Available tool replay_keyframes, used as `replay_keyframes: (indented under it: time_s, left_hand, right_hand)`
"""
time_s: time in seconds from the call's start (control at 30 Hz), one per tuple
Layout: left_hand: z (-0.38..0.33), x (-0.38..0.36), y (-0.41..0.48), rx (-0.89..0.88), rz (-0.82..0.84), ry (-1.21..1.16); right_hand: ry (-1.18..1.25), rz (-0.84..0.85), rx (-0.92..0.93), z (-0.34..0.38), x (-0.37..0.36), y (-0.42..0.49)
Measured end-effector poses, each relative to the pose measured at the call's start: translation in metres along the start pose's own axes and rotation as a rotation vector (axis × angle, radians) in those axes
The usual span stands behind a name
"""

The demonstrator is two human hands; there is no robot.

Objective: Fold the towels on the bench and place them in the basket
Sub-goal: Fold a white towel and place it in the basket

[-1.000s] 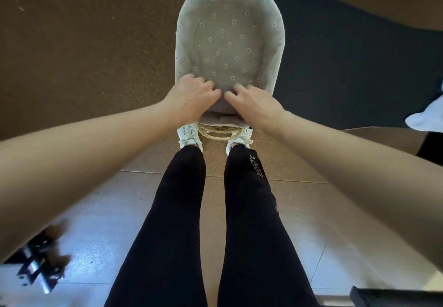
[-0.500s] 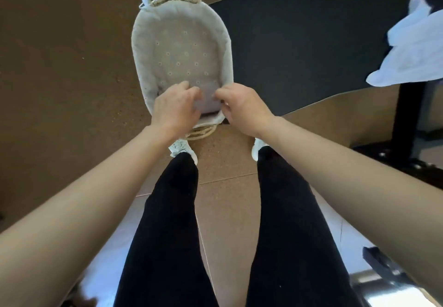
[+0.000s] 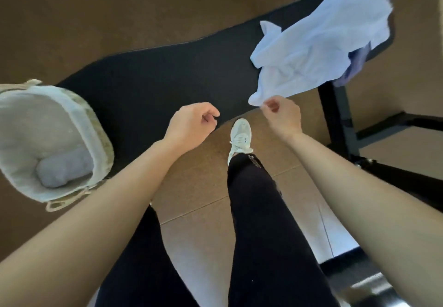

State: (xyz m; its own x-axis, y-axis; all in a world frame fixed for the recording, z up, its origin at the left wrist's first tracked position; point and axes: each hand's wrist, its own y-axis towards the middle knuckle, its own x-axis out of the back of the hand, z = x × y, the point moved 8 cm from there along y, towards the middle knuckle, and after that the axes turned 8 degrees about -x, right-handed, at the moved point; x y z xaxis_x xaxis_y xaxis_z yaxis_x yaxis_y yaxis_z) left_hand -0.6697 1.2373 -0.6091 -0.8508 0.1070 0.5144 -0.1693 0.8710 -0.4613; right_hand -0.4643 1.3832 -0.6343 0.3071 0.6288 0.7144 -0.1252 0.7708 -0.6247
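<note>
A crumpled white towel [image 3: 318, 43] lies on the right end of the black bench [image 3: 155, 79], with a purple towel [image 3: 354, 64] showing under its right side. My right hand [image 3: 281, 115] pinches the white towel's near corner at the bench's front edge. My left hand [image 3: 191, 124] hovers over the bench's front edge, loosely curled and holding nothing. The fabric-lined woven basket [image 3: 100, 143] stands at the left end of the bench, with a folded grey towel [image 3: 63, 170] inside.
My legs in black trousers and a white shoe [image 3: 240, 139] stand on the brown floor in front of the bench. The bench's black metal frame [image 3: 340, 124] runs down at the right.
Both hands left the basket and moved right along the bench. The folded grey towel stays in the basket. My right hand now reaches the white towel's corner; my view turned right.
</note>
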Motion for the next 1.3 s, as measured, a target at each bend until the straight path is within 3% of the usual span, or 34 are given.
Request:
replay_keyframes:
  time_s: [0.2, 0.33, 0.47, 0.7, 0.8, 0.87, 1.0, 1.17, 1.3]
  left_hand:
    - [-0.078, -0.06, 0.095, 0.092, 0.0, -0.132]
    - [-0.091, -0.074, 0.13, 0.116, -0.012, -0.074]
    - [-0.089, -0.102, 0.152, 0.1, 0.057, 0.028]
    - [-0.079, -0.174, 0.167, -0.037, 0.229, 0.404]
    - [-0.073, -0.18, 0.176, -0.055, 0.164, 0.728]
    - [-0.076, -0.179, 0.179, -0.111, 0.103, 0.823]
    - [-0.078, -0.163, 0.183, -0.125, -0.016, 0.611]
    - [-0.087, -0.131, 0.184, 0.128, -0.225, -0.042]
    - [-0.115, -0.099, 0.192, 0.131, -0.303, -0.153]
  right_hand:
    - [-0.066, 0.102, 0.061, -0.064, 0.054, 0.072]
    - [-0.227, 0.208, 0.185, -0.07, 0.062, 0.106]
    - [-0.326, 0.266, 0.182, -0.082, 0.059, 0.13]
    - [-0.331, 0.319, 0.272, -0.105, 0.041, 0.141]
    - [-0.32, 0.27, 0.296, -0.108, 0.043, 0.148]
    - [-0.348, 0.217, 0.295, -0.11, 0.047, 0.152]
    - [-0.403, 0.176, 0.321, -0.11, 0.053, 0.157]
    - [-0.388, 0.071, 0.337, -0.095, 0.072, 0.162]
    - [0.001, -0.071, 0.186, -0.084, 0.11, 0.163]
